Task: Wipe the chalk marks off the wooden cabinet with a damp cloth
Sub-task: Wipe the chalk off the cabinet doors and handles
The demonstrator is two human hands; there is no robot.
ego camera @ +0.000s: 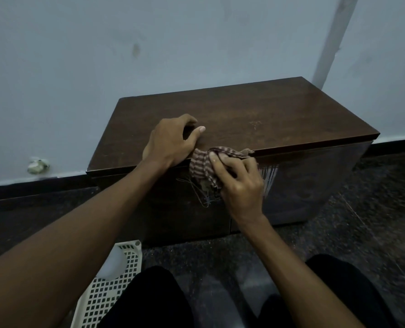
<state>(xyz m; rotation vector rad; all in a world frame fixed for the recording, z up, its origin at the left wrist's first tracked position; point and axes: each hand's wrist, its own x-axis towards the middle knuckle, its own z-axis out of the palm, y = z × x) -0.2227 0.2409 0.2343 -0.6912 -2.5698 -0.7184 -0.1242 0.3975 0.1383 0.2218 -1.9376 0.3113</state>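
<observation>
A low dark wooden cabinet [244, 114] stands against the wall. My right hand [240, 185] grips a bunched striped cloth [203, 166] and holds it against the top of the cabinet's front face. White chalk marks [271, 176] show on that face to the right of the cloth, and thin scribbled lines [201, 197] run below it. My left hand [170, 140] rests on the front edge of the cabinet top with fingers curled and thumb stretched out, holding nothing.
A pale perforated plastic basket [109, 287] lies on the dark speckled floor at the lower left. My knees in dark trousers [338, 292] fill the bottom. A crumpled pale object [38, 165] sits at the wall's base on the left.
</observation>
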